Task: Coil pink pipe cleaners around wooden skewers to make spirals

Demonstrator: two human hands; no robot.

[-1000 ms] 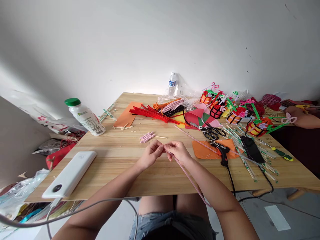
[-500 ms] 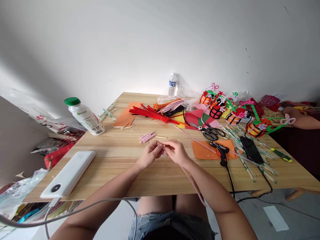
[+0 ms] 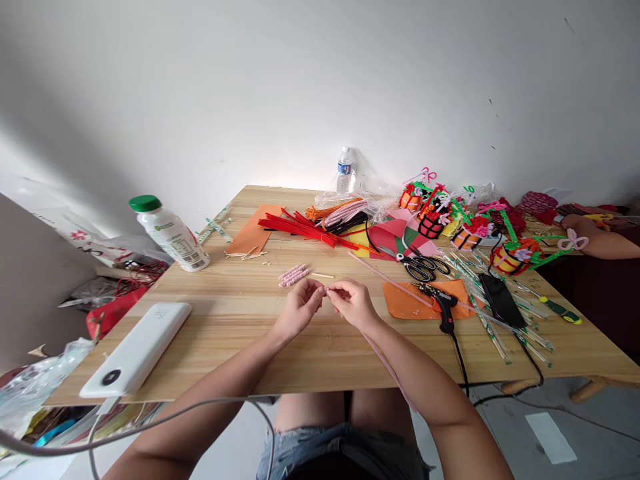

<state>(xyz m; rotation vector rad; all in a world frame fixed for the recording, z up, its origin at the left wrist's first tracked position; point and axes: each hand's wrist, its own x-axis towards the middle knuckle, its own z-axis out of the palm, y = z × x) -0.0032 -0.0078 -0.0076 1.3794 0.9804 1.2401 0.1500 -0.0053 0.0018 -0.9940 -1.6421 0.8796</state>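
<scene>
My left hand (image 3: 301, 307) and my right hand (image 3: 353, 303) meet fingertip to fingertip over the table's front half, both closed in a pinch. From my right hand a long pink pipe cleaner (image 3: 383, 360) trails down along the forearm past the table edge. Whatever the left fingertips pinch is too small and hidden to make out. Just beyond my hands lie several tightly coiled pink pipe-cleaner pieces (image 3: 294, 275) and a short wooden stick (image 3: 323, 275). Another pink pipe cleaner (image 3: 393, 278) stretches across the table to the right.
Right of my hands are scissors (image 3: 423, 269), a glue gun (image 3: 447, 308) on orange felt, a black phone (image 3: 501, 300) and a screwdriver (image 3: 563, 310). Red pipe cleaners (image 3: 305, 228) and small flower baskets (image 3: 467, 237) stand behind. A white power bank (image 3: 137, 350) and bottle (image 3: 173, 237) are left. Another person's arm (image 3: 607, 240) shows far right.
My fingertips have shifted slightly and the left fingers look a little more raised. The hanging pipe cleaner now lies closer to my right forearm.
</scene>
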